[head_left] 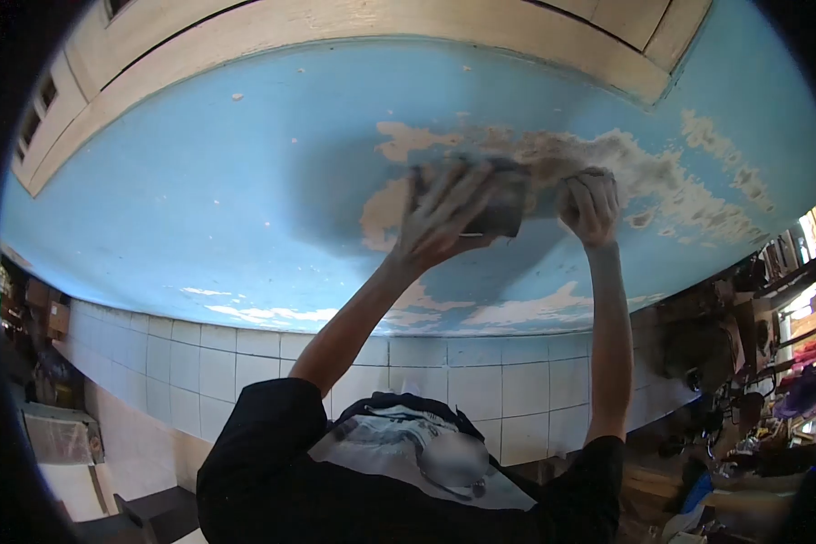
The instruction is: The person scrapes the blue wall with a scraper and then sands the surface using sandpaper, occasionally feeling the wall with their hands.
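My left hand (449,207) presses a dark, flat rectangular piece (503,207) against the blue wall (236,190). Its fingers spread over the piece and the thumb lies along the lower edge; motion blurs both, so the exact kind does not show. To the right, my right hand (591,204) is closed in a fist close to the wall. Whatever may be inside that fist is hidden. Around both hands the paint has come off in pale patches (408,140), and a rough grey-brown area (621,154) runs up and right from the fist.
White tiles (344,372) line the lower wall in front of my body. Cream wooden frames (354,23) border the wall above. On the right stands a crowd of household items (743,381); boxes (50,308) are at far left.
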`<state>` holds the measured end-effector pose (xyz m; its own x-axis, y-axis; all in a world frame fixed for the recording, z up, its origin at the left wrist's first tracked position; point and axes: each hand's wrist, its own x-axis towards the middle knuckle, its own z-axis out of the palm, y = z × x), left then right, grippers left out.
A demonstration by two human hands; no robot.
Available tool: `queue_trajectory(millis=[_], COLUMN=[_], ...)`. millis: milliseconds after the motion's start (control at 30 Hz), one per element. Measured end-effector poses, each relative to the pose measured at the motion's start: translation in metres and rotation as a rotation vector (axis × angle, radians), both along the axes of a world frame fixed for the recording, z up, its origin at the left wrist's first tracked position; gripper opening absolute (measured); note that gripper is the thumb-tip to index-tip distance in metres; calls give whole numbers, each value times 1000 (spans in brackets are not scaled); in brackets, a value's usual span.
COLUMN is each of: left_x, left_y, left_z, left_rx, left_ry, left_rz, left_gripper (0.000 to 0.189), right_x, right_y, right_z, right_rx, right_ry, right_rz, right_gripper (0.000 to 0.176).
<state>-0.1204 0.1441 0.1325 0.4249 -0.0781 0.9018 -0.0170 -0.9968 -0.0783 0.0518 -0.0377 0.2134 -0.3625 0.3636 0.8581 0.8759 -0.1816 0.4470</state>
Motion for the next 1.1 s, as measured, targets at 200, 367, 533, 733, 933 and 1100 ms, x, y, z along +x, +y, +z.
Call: queue_trajectory(millis=[200,367,533,733,933,1100], left_x=[-10,-14,14,38,12,13], left_y=[-11,-29,-55,-69,-25,-22], left_z=[-1,8,11,-18,27,39], left_rx=[-279,-276,-278,-453,-212,-920], left_ry=[-221,0,-68,-27,-317,-644], left_rz=[295,320,309,260,476,154], left_gripper=[71,83,73,59,66,60], right_x=[27,33,38,43,45,41], right_y=[-10,-14,-16,-26,-22,-24], right_z=[-4,-12,17,37,33,38], right_rx=[-114,-58,-113,-259,-256,-216], right_ry=[-187,-225,-277,-343,-267,-192], right_rz=[-10,-53,-39,-45,-1,-53], right_gripper=[16,25,34,38,42,44])
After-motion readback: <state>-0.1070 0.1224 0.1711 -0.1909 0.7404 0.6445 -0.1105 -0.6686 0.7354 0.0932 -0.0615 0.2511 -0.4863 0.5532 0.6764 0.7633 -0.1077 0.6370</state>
